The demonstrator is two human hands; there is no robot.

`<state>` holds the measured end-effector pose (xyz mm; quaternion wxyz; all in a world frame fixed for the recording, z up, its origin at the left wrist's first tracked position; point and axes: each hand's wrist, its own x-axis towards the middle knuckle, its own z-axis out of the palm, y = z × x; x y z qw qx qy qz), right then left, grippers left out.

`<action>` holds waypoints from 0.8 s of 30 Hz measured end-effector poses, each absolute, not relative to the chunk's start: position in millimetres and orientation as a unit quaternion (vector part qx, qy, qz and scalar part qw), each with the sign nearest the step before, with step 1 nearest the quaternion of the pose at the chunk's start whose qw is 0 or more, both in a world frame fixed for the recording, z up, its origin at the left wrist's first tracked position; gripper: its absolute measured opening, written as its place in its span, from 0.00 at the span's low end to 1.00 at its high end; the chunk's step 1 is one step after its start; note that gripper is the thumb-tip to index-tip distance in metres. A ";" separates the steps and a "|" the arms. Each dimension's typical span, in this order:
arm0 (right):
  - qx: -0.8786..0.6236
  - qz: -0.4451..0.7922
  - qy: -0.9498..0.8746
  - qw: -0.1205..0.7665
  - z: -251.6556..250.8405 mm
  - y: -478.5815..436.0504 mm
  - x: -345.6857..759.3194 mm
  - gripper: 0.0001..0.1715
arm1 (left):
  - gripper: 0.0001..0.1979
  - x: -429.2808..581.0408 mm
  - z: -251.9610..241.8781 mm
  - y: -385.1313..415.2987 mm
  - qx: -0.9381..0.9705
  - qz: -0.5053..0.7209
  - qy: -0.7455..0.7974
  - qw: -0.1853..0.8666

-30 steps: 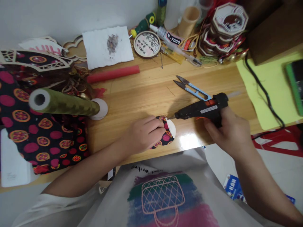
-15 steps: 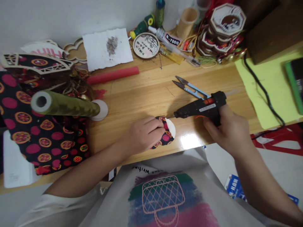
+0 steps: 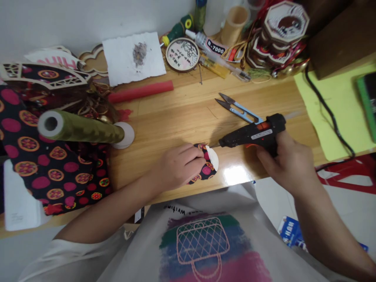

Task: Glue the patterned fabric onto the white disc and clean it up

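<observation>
glue tube (image 3: 214,46), label reading "7000"

Home craft workbench — wooden table (image 3: 182,117) against a white wall, crowded with patterned fabric (image 3: 58,172), thread snips (image 3: 237,109), a glue tube (image 3: 210,45), laser-cut wooden pieces (image 3: 44,74) — hot glue gun (image 3: 252,135) in use

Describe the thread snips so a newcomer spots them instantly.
Start at the wooden table, then find the black glue gun gripped by the right hand. Just beyond its barrel lie the thread snips: small, with two pointed blades spread in a V and a pale blue handle.
</observation>
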<state>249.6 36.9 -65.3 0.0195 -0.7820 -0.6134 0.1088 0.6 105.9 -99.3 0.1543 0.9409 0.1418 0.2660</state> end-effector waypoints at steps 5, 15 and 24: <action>-0.781 0.101 -0.616 0.026 -66.8 38.4 249.5 0.14 | 0.07 0.8 -99.3 105.8 0.941 0.269 0.142 0.148; -0.781 0.102 -0.616 0.021 -64.4 40.4 249.3 0.11 | 0.05 -0.1 -99.7 106.1 0.942 0.263 0.140 0.157; -0.773 0.100 -0.626 0.022 -65.5 44.7 248.7 0.12 | 0.05 -0.1 -100.2 105.1 0.942 0.260 0.146 0.153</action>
